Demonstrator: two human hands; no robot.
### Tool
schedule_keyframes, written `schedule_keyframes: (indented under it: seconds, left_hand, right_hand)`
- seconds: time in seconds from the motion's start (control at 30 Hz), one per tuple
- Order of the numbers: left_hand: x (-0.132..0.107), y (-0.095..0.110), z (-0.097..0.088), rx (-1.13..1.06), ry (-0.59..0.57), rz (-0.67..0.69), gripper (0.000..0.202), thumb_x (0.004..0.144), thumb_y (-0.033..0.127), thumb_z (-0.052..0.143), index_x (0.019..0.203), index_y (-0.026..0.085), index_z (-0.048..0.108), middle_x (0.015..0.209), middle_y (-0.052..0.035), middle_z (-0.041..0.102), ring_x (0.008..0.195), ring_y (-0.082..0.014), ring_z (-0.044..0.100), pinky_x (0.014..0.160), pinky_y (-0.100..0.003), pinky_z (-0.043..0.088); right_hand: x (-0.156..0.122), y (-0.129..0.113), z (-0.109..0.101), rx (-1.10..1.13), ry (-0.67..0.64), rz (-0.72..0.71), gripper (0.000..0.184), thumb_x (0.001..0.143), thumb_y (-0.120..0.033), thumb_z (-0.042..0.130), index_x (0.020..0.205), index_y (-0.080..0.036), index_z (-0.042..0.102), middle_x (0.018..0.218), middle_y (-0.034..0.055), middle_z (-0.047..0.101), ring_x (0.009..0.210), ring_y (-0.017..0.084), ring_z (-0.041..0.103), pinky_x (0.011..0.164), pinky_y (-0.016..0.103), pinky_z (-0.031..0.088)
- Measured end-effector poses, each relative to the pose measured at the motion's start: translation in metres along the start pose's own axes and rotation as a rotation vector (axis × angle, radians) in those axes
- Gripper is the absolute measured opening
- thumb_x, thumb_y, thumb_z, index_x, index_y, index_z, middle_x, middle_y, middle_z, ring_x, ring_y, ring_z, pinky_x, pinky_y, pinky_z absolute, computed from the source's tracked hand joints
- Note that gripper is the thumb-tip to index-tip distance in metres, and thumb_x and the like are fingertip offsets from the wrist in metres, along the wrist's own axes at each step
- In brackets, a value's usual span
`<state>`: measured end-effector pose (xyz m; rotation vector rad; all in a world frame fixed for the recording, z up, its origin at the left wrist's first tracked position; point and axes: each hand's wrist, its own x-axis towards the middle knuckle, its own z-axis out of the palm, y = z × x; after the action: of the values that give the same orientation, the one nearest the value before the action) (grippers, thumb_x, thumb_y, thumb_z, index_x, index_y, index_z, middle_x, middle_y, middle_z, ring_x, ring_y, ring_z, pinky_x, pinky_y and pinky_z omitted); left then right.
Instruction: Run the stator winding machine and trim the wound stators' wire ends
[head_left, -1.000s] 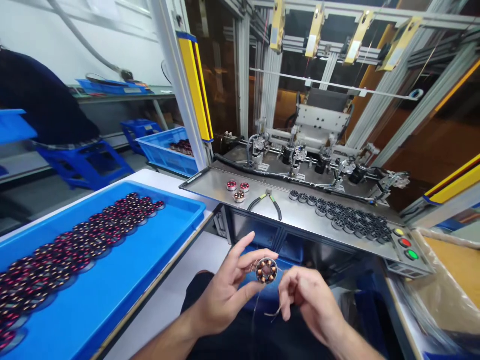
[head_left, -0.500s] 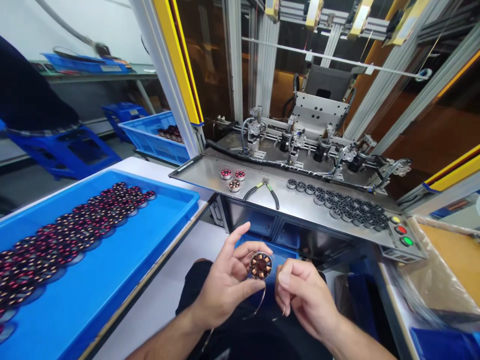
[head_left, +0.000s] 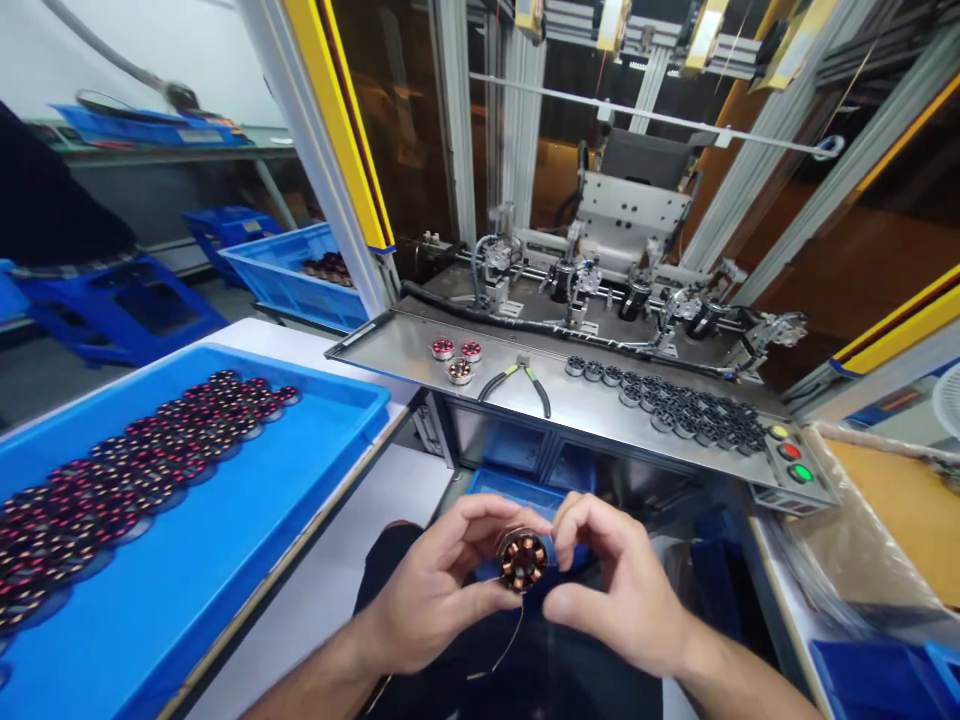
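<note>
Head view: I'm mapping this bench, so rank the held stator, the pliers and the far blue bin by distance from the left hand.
1. Stator: pinched by the left hand.
2. Pliers: ahead, on the steel shelf.
3. Blue bin: far left, beyond the shelf.

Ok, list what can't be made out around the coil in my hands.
Head view:
- Stator, held in the left hand: its right side is hidden by the right hand, whose grip cannot be told.
- Trailing wire: too thin, lost against the dark lap.
- Blue tray: cut off by the left edge.
</note>
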<state>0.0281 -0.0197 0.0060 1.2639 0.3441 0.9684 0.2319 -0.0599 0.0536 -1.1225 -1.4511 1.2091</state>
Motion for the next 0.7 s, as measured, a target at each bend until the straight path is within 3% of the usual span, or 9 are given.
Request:
schedule_keyframes:
  seconds: [0.13,0.3,0.5,0.57,0.7]
  left_hand:
    - [-0.001,-0.002,0.000,-0.049,0.003,-0.041,0.039,0.079,0.014,0.079,0.114,0.028,0.068,0.118,-0.0045,0.072,0.112,-0.0186,0.067,0.098,-0.027,0.052]
    - [0.004,-0.011,-0.003,-0.274,-0.002,-0.161,0.038,0.079,0.023,0.079,0.116,0.023,0.070,0.116,-0.0101,0.072,0.088,-0.0177,0.071,0.076,-0.027,0.058]
    - [0.010,-0.026,0.005,-0.373,0.112,-0.158,0.074,0.051,0.026,0.097,0.119,0.021,0.068,0.102,-0.0064,0.071,0.077,-0.0121,0.064,0.069,-0.019,0.052]
    - [0.011,-0.028,0.010,-0.336,0.216,-0.131,0.068,0.048,0.023,0.097,0.111,0.022,0.071,0.099,-0.0043,0.071,0.076,-0.0122,0.064,0.068,-0.020,0.053]
    - [0.013,-0.025,0.017,-0.088,0.368,-0.051,0.040,0.063,0.013,0.088,0.100,0.020,0.074,0.097,-0.0036,0.073,0.086,-0.0148,0.070,0.079,-0.021,0.057]
  right_hand:
    - [0.000,0.007,0.012,0.085,0.016,0.022,0.031,0.087,-0.043,0.067,0.073,-0.020,0.053,0.074,-0.0006,0.053,0.071,0.014,0.049,0.068,0.029,0.040]
    - [-0.002,0.020,0.021,0.256,0.097,-0.024,0.024,0.094,-0.033,0.061,0.075,-0.020,0.053,0.075,-0.0008,0.057,0.071,0.014,0.057,0.071,0.029,0.044]
    - [-0.003,0.028,0.031,0.137,0.210,-0.124,0.021,0.096,-0.028,0.058,0.077,-0.021,0.053,0.076,-0.0004,0.058,0.074,0.015,0.059,0.074,0.031,0.044]
    - [-0.004,0.032,0.034,0.092,0.223,-0.145,0.019,0.095,-0.027,0.058,0.078,-0.021,0.053,0.078,0.0000,0.057,0.075,0.015,0.058,0.075,0.031,0.044]
    - [-0.007,0.044,0.038,0.092,0.291,-0.128,0.021,0.096,-0.029,0.057,0.078,-0.021,0.052,0.077,-0.0011,0.051,0.073,0.014,0.049,0.070,0.027,0.041]
